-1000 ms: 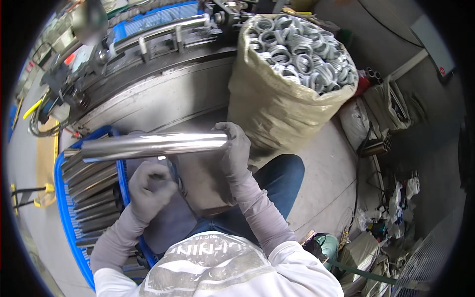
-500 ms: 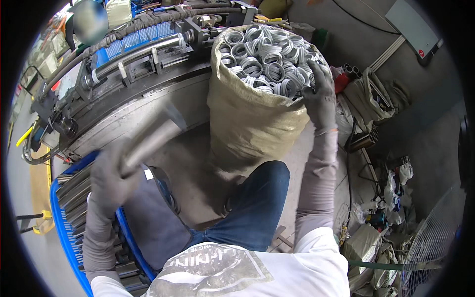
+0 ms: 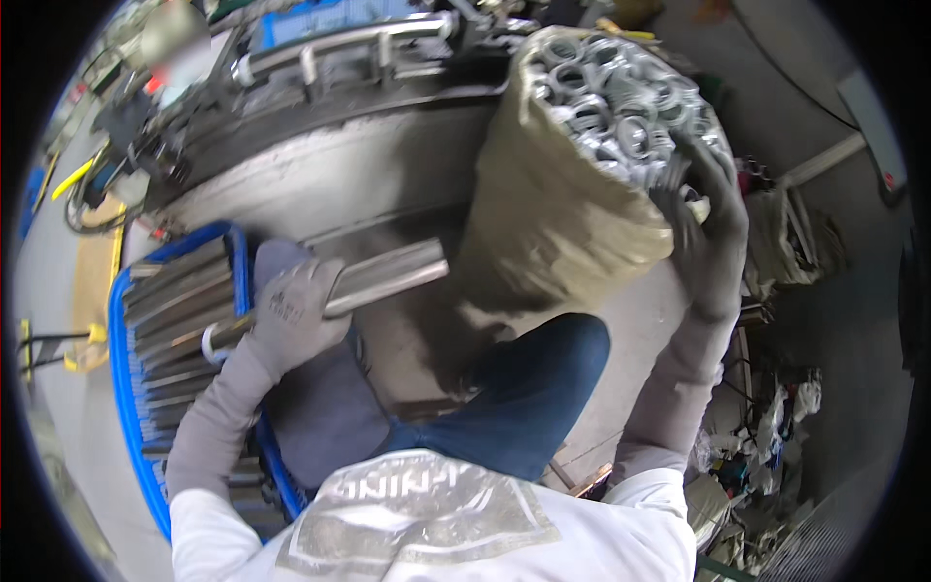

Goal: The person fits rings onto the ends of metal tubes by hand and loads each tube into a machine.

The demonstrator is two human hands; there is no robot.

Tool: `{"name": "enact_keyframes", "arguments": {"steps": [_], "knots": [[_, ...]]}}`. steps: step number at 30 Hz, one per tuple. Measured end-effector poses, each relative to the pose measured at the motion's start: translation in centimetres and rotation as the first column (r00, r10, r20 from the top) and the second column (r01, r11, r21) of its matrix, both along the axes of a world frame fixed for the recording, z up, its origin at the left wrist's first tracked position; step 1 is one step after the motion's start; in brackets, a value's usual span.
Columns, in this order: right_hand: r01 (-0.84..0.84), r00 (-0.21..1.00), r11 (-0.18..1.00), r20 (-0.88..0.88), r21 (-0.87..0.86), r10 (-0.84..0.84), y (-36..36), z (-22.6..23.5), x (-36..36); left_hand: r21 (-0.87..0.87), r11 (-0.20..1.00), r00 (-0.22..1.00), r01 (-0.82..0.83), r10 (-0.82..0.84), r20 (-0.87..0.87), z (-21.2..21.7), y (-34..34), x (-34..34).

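Observation:
My gloved left hand (image 3: 303, 315) is closed round a shiny metal tube (image 3: 393, 276), above my left thigh. The tube lies nearly level, its right end tipped slightly up; a white ring (image 3: 209, 343) shows at its left end. On the right, a tall beige woven sack (image 3: 567, 218) is heaped with light grey rings (image 3: 633, 136). My gloved right hand (image 3: 710, 228) reaches in at the sack's right rim, its fingers curled round rings there. The fingers partly hide what they grip.
Beside my left leg stands a blue basket (image 3: 118, 359) of dark metal tubes (image 3: 184, 325). A long machine bench (image 3: 339, 121) with a clamped bar runs across the back. Folded sacks (image 3: 790, 238) and plastic bags (image 3: 771, 436) lie at the right.
My left hand has moved right and the tube now lies flatter. My right hand remains at the rings. The whole view has turned, shifting the sack right and the basket into fuller sight.

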State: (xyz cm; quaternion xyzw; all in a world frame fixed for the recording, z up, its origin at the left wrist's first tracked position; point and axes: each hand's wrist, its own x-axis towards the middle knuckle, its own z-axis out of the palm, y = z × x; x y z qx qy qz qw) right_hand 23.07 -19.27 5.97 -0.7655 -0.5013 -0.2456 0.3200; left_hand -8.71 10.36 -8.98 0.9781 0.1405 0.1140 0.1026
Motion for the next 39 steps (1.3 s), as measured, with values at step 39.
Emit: {"name": "enact_keyframes", "arguments": {"steps": [39], "knots": [[0.307, 0.916, 0.946, 0.238, 0.101, -0.323, 5.0, 0.6, 12.4, 0.071, 0.997, 0.998, -0.020, 0.024, -0.052, -1.0, 0.4, -1.6]]}}
